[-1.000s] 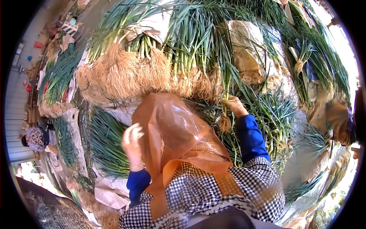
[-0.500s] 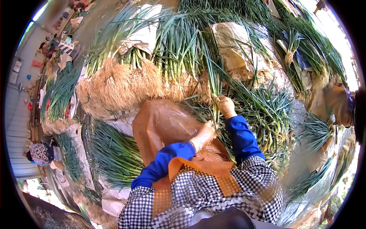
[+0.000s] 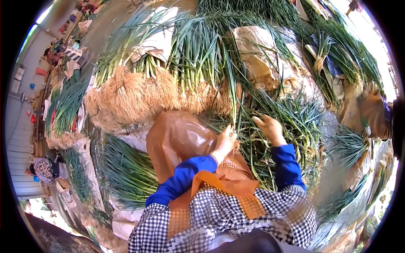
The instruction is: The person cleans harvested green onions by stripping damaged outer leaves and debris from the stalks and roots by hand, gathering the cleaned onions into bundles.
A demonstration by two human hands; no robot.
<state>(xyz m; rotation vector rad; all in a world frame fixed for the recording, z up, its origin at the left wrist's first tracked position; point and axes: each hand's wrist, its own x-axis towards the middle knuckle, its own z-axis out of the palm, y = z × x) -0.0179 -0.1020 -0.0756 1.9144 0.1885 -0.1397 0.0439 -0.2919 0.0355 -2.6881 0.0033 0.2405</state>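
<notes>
My left hand (image 3: 226, 140) is closed around the lower stem of a green onion (image 3: 233, 95), whose long leaves stretch away from me. Some of its brown roots show beside the fist. To the right, my right hand (image 3: 271, 128) hovers over a heap of loose green leaves (image 3: 295, 126), thumb and fingers apart, apparently holding nothing. Ahead of both hands lies a row of green onions (image 3: 196, 59), their bushy tan roots (image 3: 130, 92) pointing toward me. A brown plastic apron (image 3: 177, 130) covers my lap.
Another pile of green onions (image 3: 126, 168) lies at my left. A tan sack (image 3: 257, 50) rests on the far row. Further bundles (image 3: 333, 55) are at the far right. A person in a patterned top (image 3: 44, 170) is at the far left.
My right hand has let go of the green onion stem and moved right and slightly toward me, its fingers parting. My left hand, still gripping the stem, has shifted slightly forward and left.
</notes>
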